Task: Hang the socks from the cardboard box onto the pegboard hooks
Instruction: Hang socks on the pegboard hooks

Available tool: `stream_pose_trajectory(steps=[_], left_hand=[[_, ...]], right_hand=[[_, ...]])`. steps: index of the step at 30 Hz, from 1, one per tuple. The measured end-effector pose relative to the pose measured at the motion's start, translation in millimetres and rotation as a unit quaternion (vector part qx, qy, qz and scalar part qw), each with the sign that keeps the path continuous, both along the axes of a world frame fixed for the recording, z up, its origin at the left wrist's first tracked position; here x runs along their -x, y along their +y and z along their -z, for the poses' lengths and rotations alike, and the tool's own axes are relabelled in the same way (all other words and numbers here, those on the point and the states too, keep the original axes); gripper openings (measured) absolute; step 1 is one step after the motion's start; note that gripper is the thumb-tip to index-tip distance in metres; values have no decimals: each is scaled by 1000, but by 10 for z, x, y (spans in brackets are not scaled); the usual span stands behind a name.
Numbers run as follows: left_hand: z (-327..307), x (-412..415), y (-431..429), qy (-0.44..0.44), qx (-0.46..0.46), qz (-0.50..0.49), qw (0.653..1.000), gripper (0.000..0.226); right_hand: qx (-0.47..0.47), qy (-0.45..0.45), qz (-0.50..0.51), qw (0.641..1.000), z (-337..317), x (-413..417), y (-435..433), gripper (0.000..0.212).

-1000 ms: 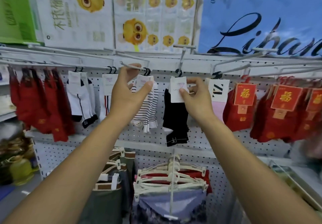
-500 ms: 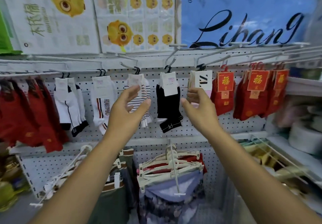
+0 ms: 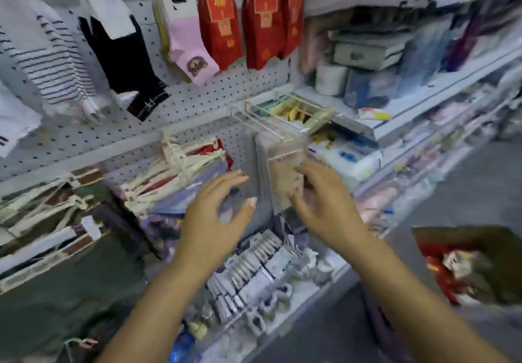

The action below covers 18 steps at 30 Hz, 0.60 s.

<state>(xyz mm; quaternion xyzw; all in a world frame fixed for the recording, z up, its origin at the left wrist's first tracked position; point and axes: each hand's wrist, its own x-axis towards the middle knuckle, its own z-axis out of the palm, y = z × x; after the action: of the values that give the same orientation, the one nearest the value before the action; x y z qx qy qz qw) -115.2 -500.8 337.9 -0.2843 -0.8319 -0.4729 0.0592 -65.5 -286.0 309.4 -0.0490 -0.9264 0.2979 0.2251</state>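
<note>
Your hands drop off the black sock (image 3: 121, 60); left hand (image 3: 217, 215) and right hand (image 3: 324, 204) spread, empty. Swinging fast toward the cardboard box (image 3: 452, 235), you risk snagging hangers (image 3: 180, 162).

You had two bare hands out front: one left hand (image 3: 214, 221), one right hand (image 3: 324, 201). On the far white pegboard (image 3: 226, 88) hung one navy-striped white sock pair (image 3: 48, 52) at left, one black ankle-sock pair (image 3: 124, 60), one pink sock pair (image 3: 186, 43), and three red sock bunches (image 3: 219, 35). One brown cardboard box (image 3: 494, 241) sat near right.
</note>
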Motion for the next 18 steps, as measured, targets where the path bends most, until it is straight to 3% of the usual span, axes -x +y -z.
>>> stream_pose_trajectory(steps=[4,9,13,18], left_hand=[[525,-286,620,-47,8,73,996,29],[1067,-768,1510,-102,23,147,984,36],[1399,-1115,2185,-106,78,220,967,37],[1919,-1428,3119,-127,151,233,952,40]], right_hand=[[33,-19,101,994,457,-744,429,44],[105,-62,255,959,979,-1703,948,42],[134,-85,313,936,1294,-2372,1484,42],[139,-143,337,920,1680,-2993,2287,40]])
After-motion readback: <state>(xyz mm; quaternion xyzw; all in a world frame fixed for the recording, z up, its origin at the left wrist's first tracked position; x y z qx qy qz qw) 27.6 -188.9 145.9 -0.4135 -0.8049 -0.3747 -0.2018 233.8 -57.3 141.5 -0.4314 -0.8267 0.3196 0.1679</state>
